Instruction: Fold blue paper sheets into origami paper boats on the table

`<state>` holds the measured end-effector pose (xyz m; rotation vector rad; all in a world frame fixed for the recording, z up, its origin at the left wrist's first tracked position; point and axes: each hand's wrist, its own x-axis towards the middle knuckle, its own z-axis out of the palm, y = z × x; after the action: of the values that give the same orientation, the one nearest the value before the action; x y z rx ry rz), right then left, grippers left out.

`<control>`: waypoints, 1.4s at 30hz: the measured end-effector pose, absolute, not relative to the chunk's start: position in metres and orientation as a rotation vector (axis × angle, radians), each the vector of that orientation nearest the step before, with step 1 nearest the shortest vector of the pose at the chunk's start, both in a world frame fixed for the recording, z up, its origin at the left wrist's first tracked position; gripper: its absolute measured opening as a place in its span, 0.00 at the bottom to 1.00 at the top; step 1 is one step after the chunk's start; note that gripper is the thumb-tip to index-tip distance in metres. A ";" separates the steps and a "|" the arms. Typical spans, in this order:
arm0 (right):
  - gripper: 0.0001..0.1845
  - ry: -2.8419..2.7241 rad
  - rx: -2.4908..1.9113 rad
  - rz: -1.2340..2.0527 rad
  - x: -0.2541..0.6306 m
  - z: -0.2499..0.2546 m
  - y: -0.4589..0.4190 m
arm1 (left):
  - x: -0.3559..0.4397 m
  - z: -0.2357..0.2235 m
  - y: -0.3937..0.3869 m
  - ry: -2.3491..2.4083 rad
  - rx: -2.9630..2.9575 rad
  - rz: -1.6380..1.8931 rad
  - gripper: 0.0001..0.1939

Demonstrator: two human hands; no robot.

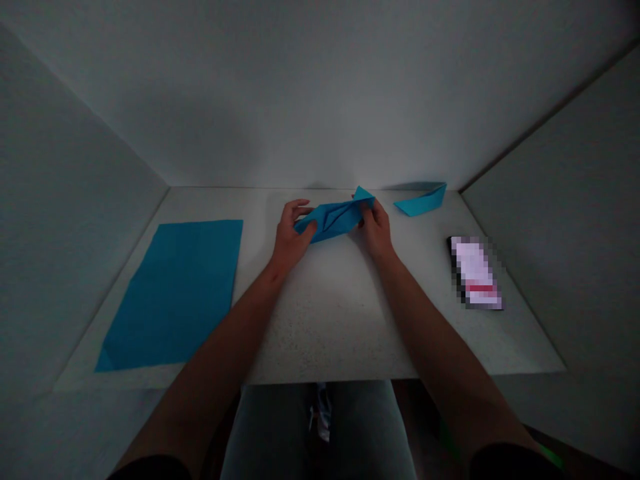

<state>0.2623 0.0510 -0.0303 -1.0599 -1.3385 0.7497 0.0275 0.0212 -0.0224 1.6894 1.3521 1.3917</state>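
A folded blue paper boat (336, 219) is held above the far middle of the white table, tilted with its right end raised. My left hand (294, 233) grips its left end, thumb on the near side and the other fingers behind. At the right end my right hand (376, 227) pinches the paper near a pointed flap that sticks up. Some of the right fingers are hidden behind the paper. Another folded blue paper boat (421, 202) rests on the table to the right of my right hand, close to the wall.
A stack or sheet of blue paper (175, 293) lies flat at the left of the white table (330, 320). On the right is a phone (476, 273) with a lit, blurred screen. Walls (315, 93) close in the table at the back and both sides.
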 end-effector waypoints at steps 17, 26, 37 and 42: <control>0.31 -1.342 -0.890 0.902 0.250 -0.030 0.037 | 0.042 -0.019 0.007 0.870 1.662 1.092 0.38; 0.10 -1.494 -1.029 0.437 0.255 -0.027 0.039 | 0.046 -0.038 0.021 1.062 1.429 1.134 0.27; 0.17 -1.425 -1.145 0.378 0.259 -0.029 0.045 | 0.048 -0.020 0.004 0.761 1.783 1.160 0.29; 0.28 -1.262 -1.020 0.656 0.262 -0.028 0.052 | 0.046 -0.018 0.005 1.002 1.665 1.227 0.25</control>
<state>0.2619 0.0524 -0.0283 -1.0201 -1.2616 0.6564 0.0458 0.0052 -0.0183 1.6648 1.0024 1.2267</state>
